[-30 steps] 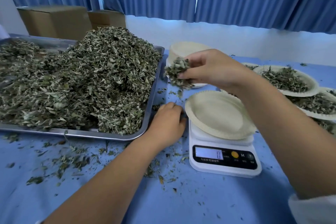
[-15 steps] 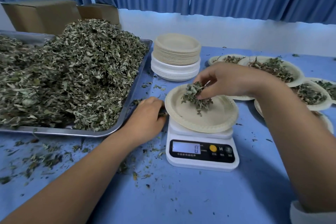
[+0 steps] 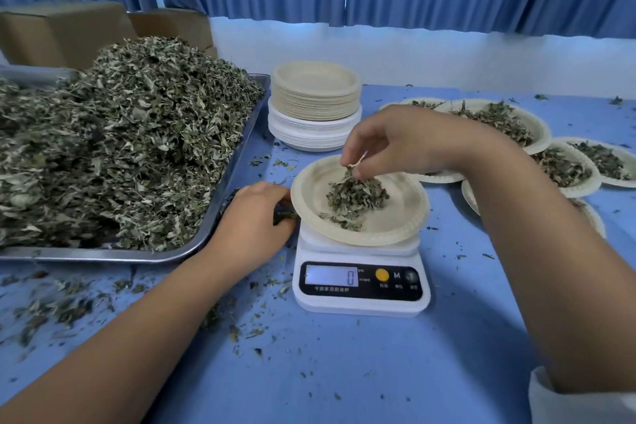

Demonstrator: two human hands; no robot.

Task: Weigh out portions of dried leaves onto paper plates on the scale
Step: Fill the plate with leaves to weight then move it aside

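Sitting on the paper plate [image 3: 395, 217] atop the scale [image 3: 361, 299], centre near: a small leaf pile [image 3: 356, 194]. Right hand [image 3: 406, 141] pinches its top leaves. Left hand [image 3: 251, 217] curled just left of plate; grip unclear. Heaped tray [image 3: 103, 255] lies left.

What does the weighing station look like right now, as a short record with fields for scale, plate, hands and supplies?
scale: display reads 0
plate on scale: holds a small leaf pile
right hand: pinches the top of the leaf pile
left hand: rests on the table beside the plate, grip unclear
tray: heaped with dried leaves
empty plates: stacked behind the scale
filled plates: far right
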